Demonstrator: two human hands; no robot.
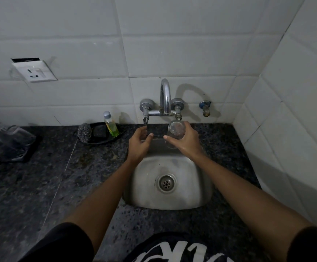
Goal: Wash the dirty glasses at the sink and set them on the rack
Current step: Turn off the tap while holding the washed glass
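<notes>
Right hand (185, 141) wrapped round a clear drinking glass (176, 130), thumb across the near side and fingers curled behind. Glass held above the back edge of the steel sink (191, 190), right under the chrome swan-neck tap (165, 96). Long axis tilted, open rim tipped up and toward the wall, base down in the palm. Inside looks faintly smudged; whether water runs into it cannot be told.

Left hand (139, 143) reaching for the left tap lever (145, 121), fingers loosely curled and narrow, fingertips at or just below the lever; actual contact cannot be told.

On the dark speckled granite counter (40, 176), far left, a black rack (29, 150) with several clear glasses (4, 138) on it, dim and blurred. Left of the tap, a black soap tray (99, 137) carrying a steel scrubber (84, 131) and a small bottle of green liquid (111, 123), standing upright, silver cap on top; label unreadable.

White socket plate (34, 70) on the tiled wall (191, 44), tilted off the tile. Small side valve (205, 108) right of the tap.

White lettering on the black shirt (172, 250) at the bottom edge, cut off and not legible.
</notes>
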